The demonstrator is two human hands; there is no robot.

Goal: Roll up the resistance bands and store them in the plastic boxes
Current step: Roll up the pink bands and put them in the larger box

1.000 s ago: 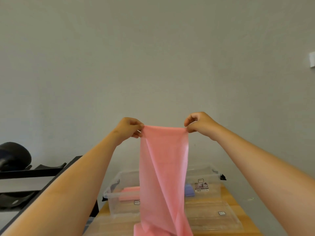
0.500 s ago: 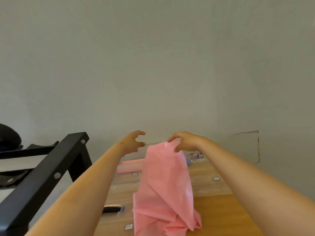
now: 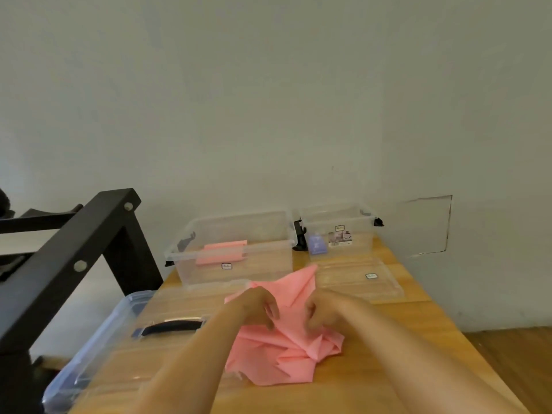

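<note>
Head view: thin pink sheet resistance band [image 3: 286, 354], held taut overhead a second ago, now a crumpled heap just in front of clear plastic box [image 3: 239, 274] holding pink roll [image 3: 222, 252]. Left hand [image 3: 258, 306] and right hand [image 3: 327, 312] curled into folds, gripping. Probably needs flattening before rolling.

This looks like a simple room for exercise gear, maybe in a home or a small gym. A big black metal rack [image 3: 89, 243] with round bolts stands on the left. A wooden desk [image 3: 343, 392] sits against a plain pale wall [image 3: 268, 100], with a wood floor [image 3: 513, 354] beside it. Clear plastic boxes [image 3: 263, 273] stand on the desk, and one holds a rolled pink stretchy band [image 3: 222, 252]
</note>
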